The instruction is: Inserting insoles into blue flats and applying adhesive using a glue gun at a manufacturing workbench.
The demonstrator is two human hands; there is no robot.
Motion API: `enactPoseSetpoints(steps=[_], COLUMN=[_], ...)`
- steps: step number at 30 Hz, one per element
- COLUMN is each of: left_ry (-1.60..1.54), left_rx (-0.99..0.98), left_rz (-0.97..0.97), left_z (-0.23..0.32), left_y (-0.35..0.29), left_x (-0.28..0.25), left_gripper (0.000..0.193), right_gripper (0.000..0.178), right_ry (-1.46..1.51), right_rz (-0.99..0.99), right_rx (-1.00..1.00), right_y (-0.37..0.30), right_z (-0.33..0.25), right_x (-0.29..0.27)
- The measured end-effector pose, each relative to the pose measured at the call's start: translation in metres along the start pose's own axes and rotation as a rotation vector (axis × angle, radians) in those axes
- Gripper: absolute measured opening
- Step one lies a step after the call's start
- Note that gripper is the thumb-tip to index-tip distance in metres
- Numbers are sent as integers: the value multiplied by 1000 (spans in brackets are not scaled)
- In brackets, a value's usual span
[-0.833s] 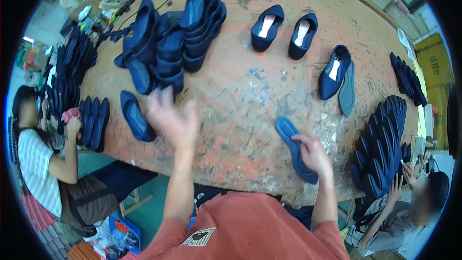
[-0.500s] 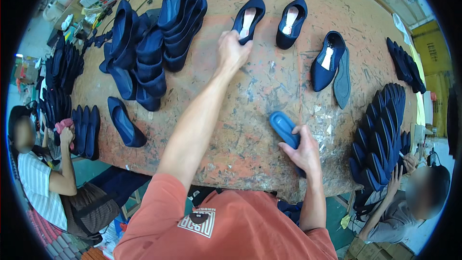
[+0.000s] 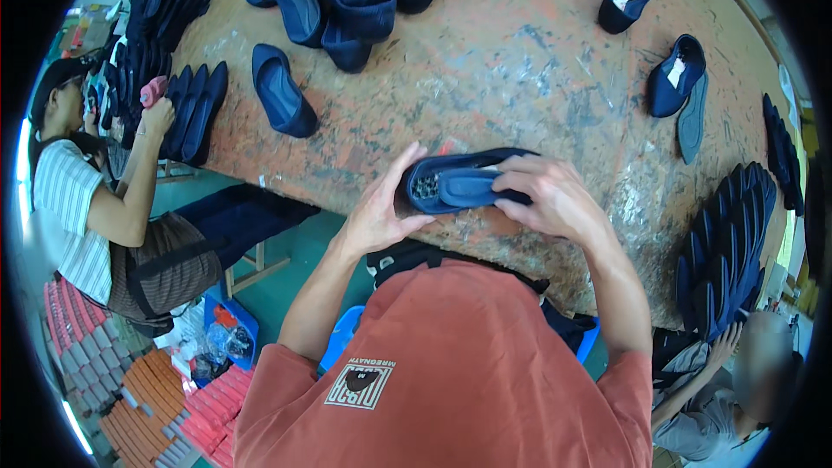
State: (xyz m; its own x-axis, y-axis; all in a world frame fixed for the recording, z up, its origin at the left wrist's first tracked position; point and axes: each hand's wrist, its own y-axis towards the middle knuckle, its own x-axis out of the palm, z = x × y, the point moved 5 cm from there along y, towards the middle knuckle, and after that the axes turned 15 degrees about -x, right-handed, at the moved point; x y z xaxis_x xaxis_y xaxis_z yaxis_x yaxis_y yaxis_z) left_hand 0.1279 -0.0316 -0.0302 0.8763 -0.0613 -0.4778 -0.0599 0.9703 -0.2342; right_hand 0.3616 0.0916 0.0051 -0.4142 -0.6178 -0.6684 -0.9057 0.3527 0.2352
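My left hand [image 3: 381,204] grips the heel end of a dark navy flat shoe [image 3: 459,159], fingers on the far side and thumb on the near side. The shoe lies sideways at the table's near edge, toe to the right. A blue insole [image 3: 466,189] sits partly inside it, and the heel area beyond the insole's end shows a patterned, dark inner bottom. My right hand [image 3: 550,195] is closed over the toe end, its fingertips on the insole at the shoe's opening. The insole's front part is hidden.
Another navy shoe [image 3: 284,94] stands at left, near stacked shoes [image 3: 364,13]. Two shoes [image 3: 626,2] [image 3: 676,76] stand at right, one beside a grey insole [image 3: 692,121]. A large pile of shoes [image 3: 728,243] lies farther right. Co-workers sit at both sides.
My left hand has brought the shoe from the far side to the near edge. My right hand has carried the blue insole to it and partly into it. The view has shifted.
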Motion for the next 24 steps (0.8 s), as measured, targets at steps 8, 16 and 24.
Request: enactPoseSetpoints(steps=[8, 16, 24], left_ry=[-17, -16, 638], left_rx=[-225, -216, 250], left_rz=[-3, -20, 94], left_z=[-14, -11, 47], left_y=[-3, -2, -11], left_x=[-6, -7, 2], left_gripper=[73, 76, 51], right_gripper=[28, 37, 43], right_ry=[-142, -251, -351], right_rz=[-164, -347, -346], right_rx=[-121, -97, -133], right_y=[44, 45, 45], right_z=[-1, 1, -1], right_x=[45, 60, 66])
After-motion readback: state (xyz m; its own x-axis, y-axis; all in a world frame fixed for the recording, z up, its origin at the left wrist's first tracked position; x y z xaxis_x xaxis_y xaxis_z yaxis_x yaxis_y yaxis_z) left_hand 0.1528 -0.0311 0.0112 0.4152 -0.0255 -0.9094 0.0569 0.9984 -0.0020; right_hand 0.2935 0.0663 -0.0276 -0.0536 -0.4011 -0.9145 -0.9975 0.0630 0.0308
